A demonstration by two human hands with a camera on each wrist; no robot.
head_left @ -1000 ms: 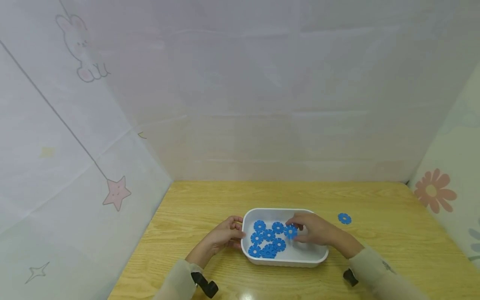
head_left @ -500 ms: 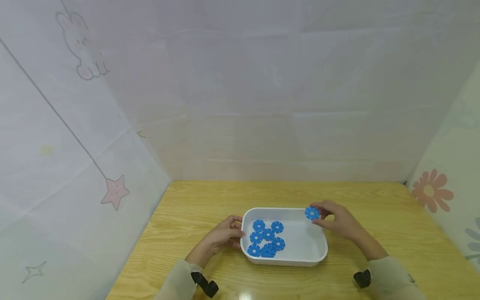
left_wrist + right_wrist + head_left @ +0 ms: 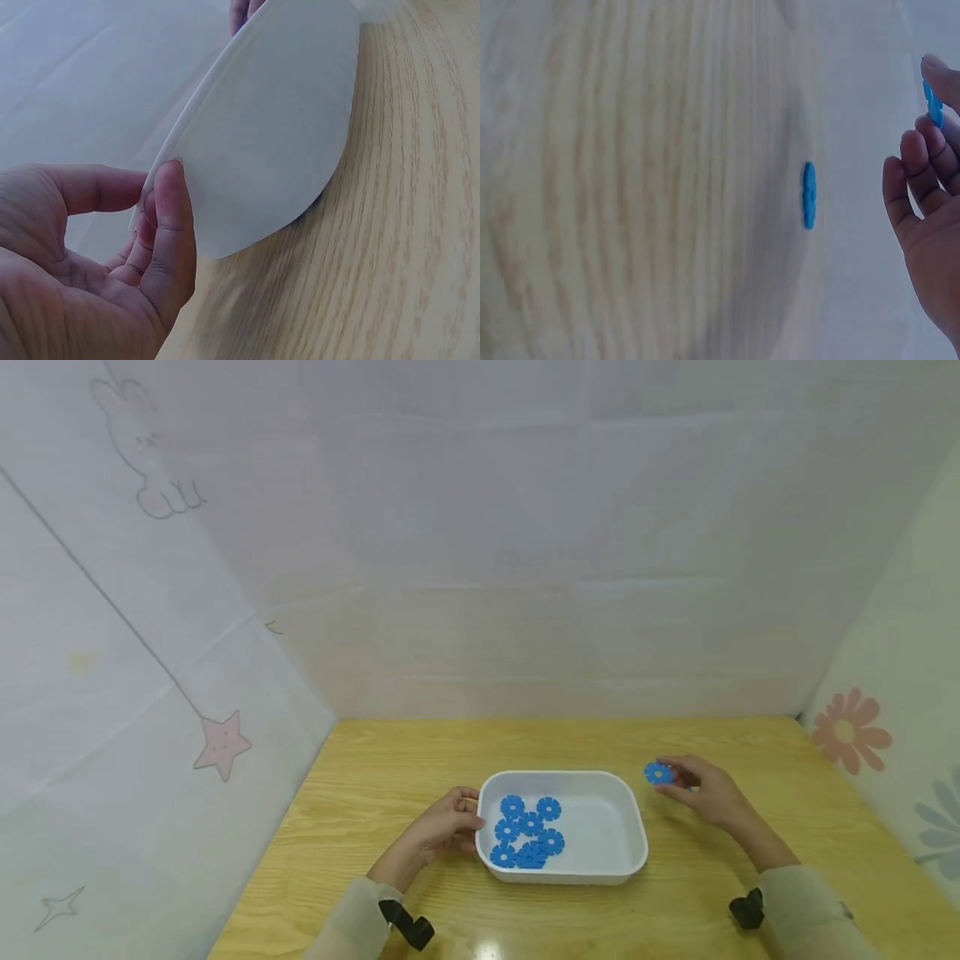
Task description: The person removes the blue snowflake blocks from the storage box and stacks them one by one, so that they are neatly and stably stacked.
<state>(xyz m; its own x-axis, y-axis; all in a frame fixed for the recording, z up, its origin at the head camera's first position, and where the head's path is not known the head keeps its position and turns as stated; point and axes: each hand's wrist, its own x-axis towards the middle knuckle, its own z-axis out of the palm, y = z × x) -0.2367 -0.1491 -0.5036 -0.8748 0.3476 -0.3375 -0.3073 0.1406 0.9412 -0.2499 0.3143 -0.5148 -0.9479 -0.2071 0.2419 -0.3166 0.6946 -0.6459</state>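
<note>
My left hand [image 3: 442, 827] grips the left rim of a white plastic tray [image 3: 603, 835], thumb at the rim and fingers against the outer wall, as the left wrist view shows. In the tray's left half lie several blue notched building discs [image 3: 530, 824], some overlapping. To the right of the tray, my right hand [image 3: 708, 797] pinches another blue notched disc [image 3: 657, 773] by its edge above the table. Below that hand, a second blue disc [image 3: 809, 195] lies flat on the wood; fingers mostly cover it in the head view.
The tray stands on a light wooden table [image 3: 420, 747]. Pale cloth walls [image 3: 465, 635] with printed figures close in the back and both sides. A black strap piece [image 3: 408, 925] sits on the left wrist, and another [image 3: 747, 910] on the right.
My right hand has lifted a disc out of the tray and carried it right, past the rim, to above the table. The left hand stays on the tray's rim.
</note>
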